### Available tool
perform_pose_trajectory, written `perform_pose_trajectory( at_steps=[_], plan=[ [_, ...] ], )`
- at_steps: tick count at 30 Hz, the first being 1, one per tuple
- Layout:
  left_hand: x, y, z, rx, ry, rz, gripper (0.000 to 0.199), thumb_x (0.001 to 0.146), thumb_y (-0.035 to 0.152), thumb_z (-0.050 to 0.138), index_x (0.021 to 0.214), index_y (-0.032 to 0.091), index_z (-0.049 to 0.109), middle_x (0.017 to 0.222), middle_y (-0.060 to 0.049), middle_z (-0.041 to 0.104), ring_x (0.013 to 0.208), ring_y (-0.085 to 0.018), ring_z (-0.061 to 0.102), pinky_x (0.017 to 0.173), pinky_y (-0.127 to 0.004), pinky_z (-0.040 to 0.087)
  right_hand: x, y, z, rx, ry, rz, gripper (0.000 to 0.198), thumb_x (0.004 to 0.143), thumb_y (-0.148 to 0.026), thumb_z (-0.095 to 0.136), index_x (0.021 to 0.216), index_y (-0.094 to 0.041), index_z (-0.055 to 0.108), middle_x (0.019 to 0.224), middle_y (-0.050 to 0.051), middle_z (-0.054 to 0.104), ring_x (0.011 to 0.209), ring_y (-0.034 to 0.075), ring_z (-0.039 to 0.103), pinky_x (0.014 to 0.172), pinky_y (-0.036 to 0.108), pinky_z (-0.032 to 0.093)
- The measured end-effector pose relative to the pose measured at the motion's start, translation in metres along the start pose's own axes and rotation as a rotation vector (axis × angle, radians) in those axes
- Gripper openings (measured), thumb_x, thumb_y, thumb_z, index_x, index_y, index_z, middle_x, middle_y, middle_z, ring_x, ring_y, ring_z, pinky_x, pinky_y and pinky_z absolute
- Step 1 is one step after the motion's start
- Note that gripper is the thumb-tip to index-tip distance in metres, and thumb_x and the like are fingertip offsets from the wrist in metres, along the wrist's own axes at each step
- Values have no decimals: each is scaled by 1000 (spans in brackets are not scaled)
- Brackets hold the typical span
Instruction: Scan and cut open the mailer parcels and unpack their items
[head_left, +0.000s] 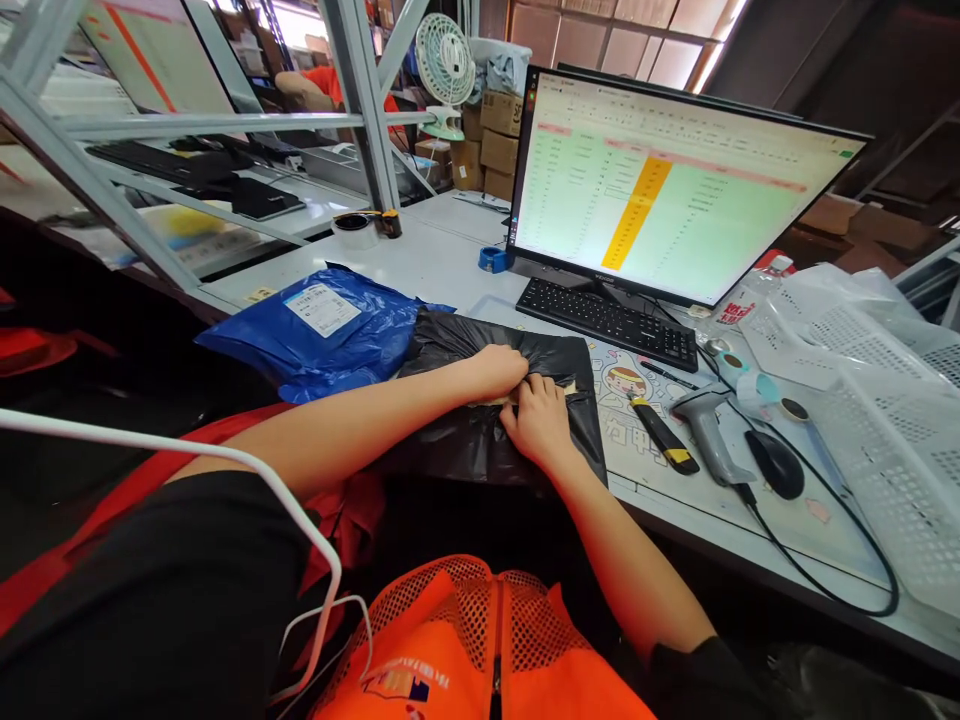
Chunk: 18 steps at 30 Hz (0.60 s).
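A black plastic mailing bag [480,455] lies at the table's front edge, with a slit across its top that shows something pale yellow-brown inside. My left hand [496,372] is closed on the bag at the far side of the slit, its fingertips tucked down out of sight. Close beside it, my right hand [541,418] has its fingers curled into the near side of the slit, gripping the plastic. Creases run outward from both hands. Touching the black bag on its left is a blue plastic mailing bag [322,325] with a white label [322,309].
A yellow-and-black utility knife [666,437], a barcode scanner [712,435] and a mouse [775,463] lie to the right. Behind stand a keyboard [607,322] and monitor [675,190]. White plastic baskets [892,480] line the right side; tape [355,231] sits far left.
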<state>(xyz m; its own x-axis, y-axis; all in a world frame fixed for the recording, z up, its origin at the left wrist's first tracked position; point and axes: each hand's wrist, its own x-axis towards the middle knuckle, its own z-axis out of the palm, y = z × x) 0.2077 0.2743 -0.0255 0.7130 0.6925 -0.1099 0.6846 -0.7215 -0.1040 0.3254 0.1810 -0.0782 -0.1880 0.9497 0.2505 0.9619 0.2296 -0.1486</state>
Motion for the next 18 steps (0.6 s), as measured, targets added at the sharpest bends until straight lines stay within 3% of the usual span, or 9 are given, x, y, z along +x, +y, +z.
perform_pose_trajectory(
  at_steps=[9,18],
  plan=[
    [-5,5,7,20,65,-54,29,104,15,47,123,6,66,115,-24,74,112,-36,74,93,-43,56,17,7,-8,5,-33,52,38,104,-35,53,124,-6,68,124,21,68,117,35,58,102,45,44],
    [-9,4,8,28,104,-146,36,105,24,47,135,7,58,119,-26,73,115,-40,73,93,-45,54,21,13,-16,55,-54,46,28,104,-25,48,101,-13,74,109,18,77,103,29,67,90,36,43]
  ],
)
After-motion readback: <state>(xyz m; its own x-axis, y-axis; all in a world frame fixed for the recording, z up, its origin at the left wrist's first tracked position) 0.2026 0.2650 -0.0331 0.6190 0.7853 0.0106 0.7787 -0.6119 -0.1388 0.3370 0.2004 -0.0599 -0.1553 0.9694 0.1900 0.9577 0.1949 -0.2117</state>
